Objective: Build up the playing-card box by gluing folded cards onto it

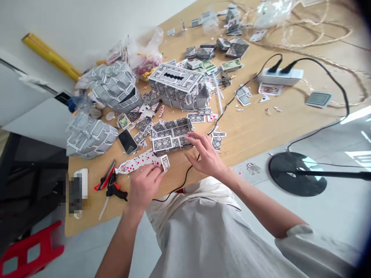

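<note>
An open box made of dark patterned playing cards [171,135] lies on the wooden table. My left hand [146,181] is below its left end, its fingers closed on a playing card [165,163] with a dark patterned face. Beneath those fingers runs a strip of red-suited cards [137,162]. At the box's right end is my right hand [204,152], fingers apart, with the fingertips at or very near the box edge; nothing is seen in it. A black glue gun [113,188] and a red-and-black tool [106,178] rest left of my left hand.
Behind the box stands a larger card-covered box [176,85]. Bulky card-built pieces [113,87] sit at the left, near a phone [128,141]. A power strip [279,76] has black cables, one crossing the table between box and body. Cards and scraps lie scattered.
</note>
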The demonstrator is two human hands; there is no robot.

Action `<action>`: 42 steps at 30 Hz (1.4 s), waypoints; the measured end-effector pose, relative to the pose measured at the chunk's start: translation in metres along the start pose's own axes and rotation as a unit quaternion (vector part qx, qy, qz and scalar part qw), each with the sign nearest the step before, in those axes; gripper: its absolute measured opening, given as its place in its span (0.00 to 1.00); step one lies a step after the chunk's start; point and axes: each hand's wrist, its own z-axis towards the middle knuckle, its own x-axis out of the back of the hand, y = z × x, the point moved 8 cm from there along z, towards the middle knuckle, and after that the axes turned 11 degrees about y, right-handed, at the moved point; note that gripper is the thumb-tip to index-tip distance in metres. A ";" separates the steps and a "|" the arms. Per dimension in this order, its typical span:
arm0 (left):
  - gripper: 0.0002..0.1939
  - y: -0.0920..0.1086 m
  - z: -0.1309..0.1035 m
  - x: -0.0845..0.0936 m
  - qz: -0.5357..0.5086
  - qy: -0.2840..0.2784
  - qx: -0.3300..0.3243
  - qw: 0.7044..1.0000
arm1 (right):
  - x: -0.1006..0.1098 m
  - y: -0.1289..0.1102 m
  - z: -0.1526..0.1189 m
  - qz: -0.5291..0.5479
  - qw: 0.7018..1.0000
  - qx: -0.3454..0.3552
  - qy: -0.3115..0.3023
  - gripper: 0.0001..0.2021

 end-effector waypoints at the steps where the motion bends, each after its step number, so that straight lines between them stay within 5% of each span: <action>1: 0.06 0.003 -0.013 -0.003 0.028 0.012 -0.017 0.999 | -0.002 -0.010 -0.004 0.034 0.999 -0.025 -0.008 0.24; 4: 0.07 0.010 -0.042 -0.012 0.052 0.036 -0.029 0.998 | -0.026 -0.026 -0.022 0.141 0.973 -0.151 -0.103 0.17; 9: 0.06 0.011 -0.065 -0.024 0.042 0.053 -0.016 0.998 | -0.071 -0.024 -0.061 0.228 0.883 -0.350 -0.213 0.26; 19: 0.17 -0.013 -0.084 -0.044 -0.033 -0.026 0.073 0.996 | -0.079 -0.010 -0.074 0.243 0.868 -0.376 -0.213 0.25; 22: 0.17 -0.019 -0.088 -0.043 -0.040 -0.025 0.099 0.994 | -0.072 -0.013 -0.070 0.226 0.892 -0.333 -0.207 0.24; 27: 0.26 -0.025 -0.094 -0.039 -0.006 -0.017 0.146 0.989 | -0.059 -0.028 -0.058 0.055 0.967 -0.127 -0.215 0.17; 34: 0.26 -0.022 -0.096 -0.031 0.014 0.042 0.215 0.976 | -0.054 -0.034 -0.061 -0.003 0.974 0.007 -0.226 0.11; 42: 0.24 -0.021 -0.096 -0.019 -0.081 0.146 0.273 0.947 | -0.062 -0.038 -0.068 0.006 0.974 0.034 -0.226 0.07</action>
